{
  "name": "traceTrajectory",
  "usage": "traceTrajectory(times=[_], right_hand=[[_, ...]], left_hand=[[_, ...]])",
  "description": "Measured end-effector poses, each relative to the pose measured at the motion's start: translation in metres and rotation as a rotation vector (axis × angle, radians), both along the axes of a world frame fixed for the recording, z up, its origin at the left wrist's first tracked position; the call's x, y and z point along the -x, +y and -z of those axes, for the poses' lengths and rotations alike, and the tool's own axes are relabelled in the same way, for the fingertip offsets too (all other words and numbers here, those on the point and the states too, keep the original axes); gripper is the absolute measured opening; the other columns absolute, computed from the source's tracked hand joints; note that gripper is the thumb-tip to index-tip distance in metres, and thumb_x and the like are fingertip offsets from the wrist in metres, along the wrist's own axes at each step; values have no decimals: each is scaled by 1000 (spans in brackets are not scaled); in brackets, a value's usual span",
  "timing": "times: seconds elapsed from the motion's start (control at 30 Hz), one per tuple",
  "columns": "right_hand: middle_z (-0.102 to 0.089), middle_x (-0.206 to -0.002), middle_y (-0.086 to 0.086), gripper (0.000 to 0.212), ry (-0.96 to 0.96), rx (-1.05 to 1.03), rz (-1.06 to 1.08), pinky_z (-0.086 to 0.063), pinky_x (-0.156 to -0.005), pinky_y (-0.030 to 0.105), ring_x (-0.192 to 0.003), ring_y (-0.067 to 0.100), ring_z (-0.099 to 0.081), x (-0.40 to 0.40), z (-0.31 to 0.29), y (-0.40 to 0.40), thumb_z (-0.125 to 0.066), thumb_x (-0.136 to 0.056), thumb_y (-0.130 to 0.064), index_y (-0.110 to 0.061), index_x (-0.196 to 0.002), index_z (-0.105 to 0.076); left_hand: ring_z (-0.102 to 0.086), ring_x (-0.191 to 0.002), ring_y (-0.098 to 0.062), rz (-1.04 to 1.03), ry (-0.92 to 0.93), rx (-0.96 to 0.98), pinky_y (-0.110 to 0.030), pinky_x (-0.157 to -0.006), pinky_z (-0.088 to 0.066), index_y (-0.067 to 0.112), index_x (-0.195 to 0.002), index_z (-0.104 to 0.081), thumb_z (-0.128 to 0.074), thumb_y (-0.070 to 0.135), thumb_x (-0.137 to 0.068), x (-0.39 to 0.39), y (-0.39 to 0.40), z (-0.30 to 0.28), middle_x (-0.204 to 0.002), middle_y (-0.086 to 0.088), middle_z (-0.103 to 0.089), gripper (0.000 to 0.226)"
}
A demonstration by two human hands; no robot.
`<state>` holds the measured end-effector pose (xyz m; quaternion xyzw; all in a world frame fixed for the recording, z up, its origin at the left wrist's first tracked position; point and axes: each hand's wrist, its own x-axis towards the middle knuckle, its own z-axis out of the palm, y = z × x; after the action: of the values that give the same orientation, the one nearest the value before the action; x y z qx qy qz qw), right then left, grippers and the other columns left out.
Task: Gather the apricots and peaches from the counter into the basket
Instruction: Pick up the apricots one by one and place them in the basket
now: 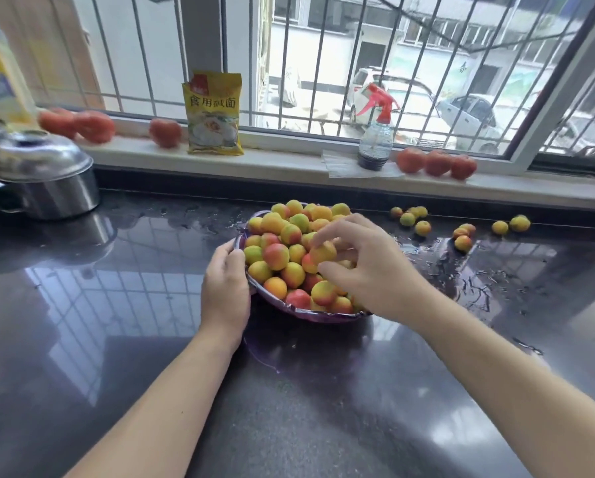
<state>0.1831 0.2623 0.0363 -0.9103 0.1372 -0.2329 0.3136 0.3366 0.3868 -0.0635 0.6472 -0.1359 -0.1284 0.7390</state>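
Now your left hand [225,288] holds the basket [323,316] rim — your right hand [361,267] pinches one apricot [323,251] in its grip.

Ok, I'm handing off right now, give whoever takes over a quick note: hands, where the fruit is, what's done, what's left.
Left hand grips the basket by its left rim.
Right hand is over the heap, pinching one fruit in its fingertips.
Done: the basket is heaped full.
Left: loose fruit on the counter to the right by the back edge, a cluster, a pair and two more.
The tomatoes on the sill are not part of the job.
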Motion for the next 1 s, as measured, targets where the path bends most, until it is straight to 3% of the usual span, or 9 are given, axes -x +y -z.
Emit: traceTrajectory(times=[0.17, 0.3, 0.57, 0.63, 0.7, 0.77, 0.83, 0.93, 1.0], right_hand=[[-60, -115, -13, 30, 67, 212, -56, -45, -97, 37, -109, 15, -54, -10, 13, 9, -76, -84, -14, -34, -106, -70], [-57, -105, -19, 28, 124, 308, -52, -37, -93, 29, -102, 13, -46, -10, 11, 6, -75, -84, -21, -39, -106, -70], [-53, -121, -12, 28, 191, 297, -76, -44, -102, 41, -117, 13, -47, -7, 13, 12, -71, -90, -26, -37, -116, -69], [-51, -124, -13, 34, 170, 253, -99, -44, -102, 34, -119, 12, -49, -3, 12, 9, -74, -87, -27, -37, -119, -67], [-53, -122, -13, 36, 35, 161, -90, -44, -94, 20, -107, 7, -55, 4, 11, -2, -75, -85, -26, -37, -118, -67], [-58, -114, -9, 27, -181, 123, 36, -45, -81, 14, -92, 10, -59, 11, 13, -27, -72, -85, -20, -32, -109, -70], [-61, -106, -4, 20, -290, 144, 270, -47, -78, 18, -83, 11, -60, 18, 24, -69, -67, -87, -11, -24, -101, -73], [-57, -119, 9, 27, -96, 130, 645, -45, -99, 33, -105, 25, -59, 33, 57, -145, -59, -88, -4, -14, -110, -71], [-45, -136, 17, 38, 137, 141, 787, -35, -112, 43, -126, 39, -45, 46, 82, -189, -57, -90, -9, -11, -127, -64]], left_hand=[[-74, -96, -8, 3, -6, -3, -48, -94, -62, 57, -95, -73, -46, 46, -88, 1, 0, -2, -98, 19, -78, 31], [-74, -93, -4, -3, 0, -5, -46, -91, -63, 49, -99, -74, -47, 45, -90, 1, 0, -2, -98, 20, -78, 29], [-75, -97, -11, 19, 7, -9, -53, -93, -63, 40, -109, -73, -46, 46, -91, 2, 1, -2, -100, 13, -79, 33], [-76, -103, -20, 31, 20, 10, -56, -95, -62, 35, -113, -74, -48, 46, -91, 2, 1, -2, -104, 6, -80, 36], [-76, -104, -20, 27, 25, 10, -56, -96, -62, 36, -112, -74, -48, 46, -90, 2, 1, -1, -104, 6, -80, 36], [-74, -101, -13, -3, 2, -18, -52, -95, -62, 45, -104, -75, -46, 46, -89, 3, -1, -1, -100, 14, -79, 32], [-71, -96, -6, -40, -26, -44, -46, -92, -61, 50, -97, -73, -43, 46, -88, 4, -3, -1, -96, 24, -76, 31], [-69, -96, -7, -80, -36, -42, -39, -84, -56, 44, -98, -72, -43, 45, -86, 1, -7, 1, -91, 29, -74, 32], [-69, -96, -8, -101, -34, -30, -38, -83, -54, 46, -95, -74, -45, 46, -82, -2, -9, 4, -90, 28, -74, 32]])
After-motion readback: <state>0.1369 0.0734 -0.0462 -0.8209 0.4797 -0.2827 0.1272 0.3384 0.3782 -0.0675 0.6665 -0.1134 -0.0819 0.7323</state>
